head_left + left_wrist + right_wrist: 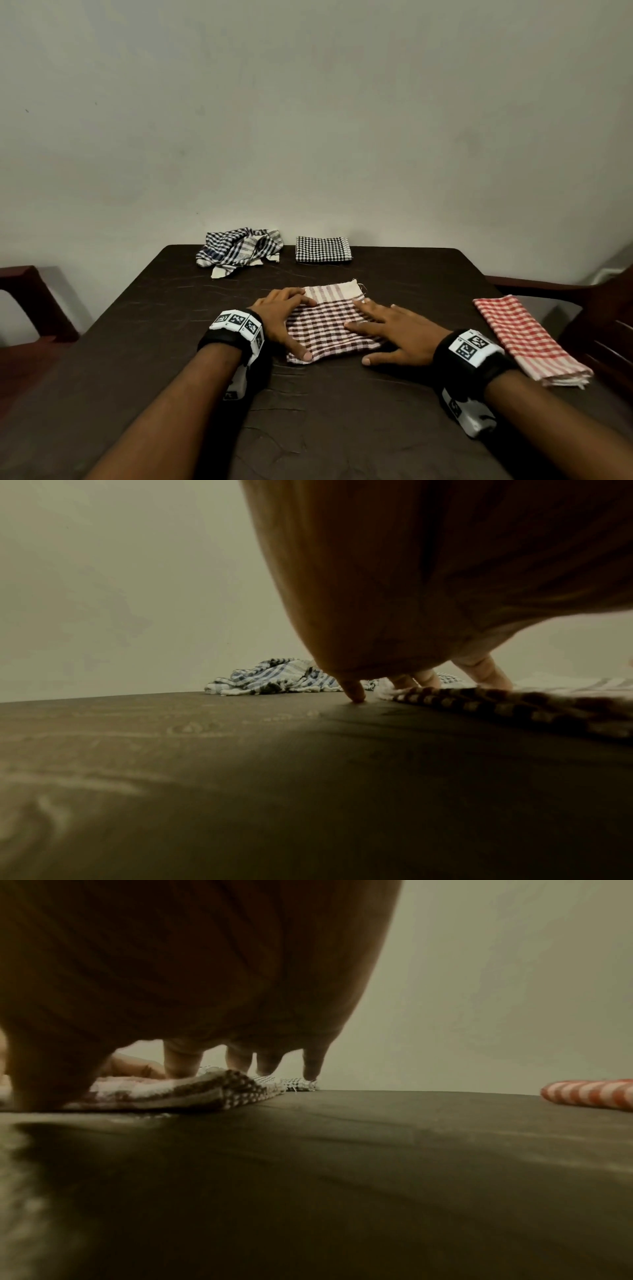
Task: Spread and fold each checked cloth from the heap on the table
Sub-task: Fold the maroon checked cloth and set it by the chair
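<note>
Hands first: my left hand (286, 317) and right hand (394, 330) lie flat, fingers straight, pressing the folded brown checked cloth (330, 329) onto the dark worktop (171, 359). Right of it I see the folded red checked cloth (529, 337). Farther back sit the rumpled heap (239, 251), seemingly bluish checks, and a folded black checked cloth (323, 249).

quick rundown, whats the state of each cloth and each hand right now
brown checked cloth: folded, flat on the table, under both hands
left hand: open, fingers pressing the cloth's left side
right hand: open, fingers spread on the cloth's right side
red checked cloth: folded, lying at the right
black checked cloth: folded, at the far edge
heap: crumpled, unfolded, at the far edge
</note>
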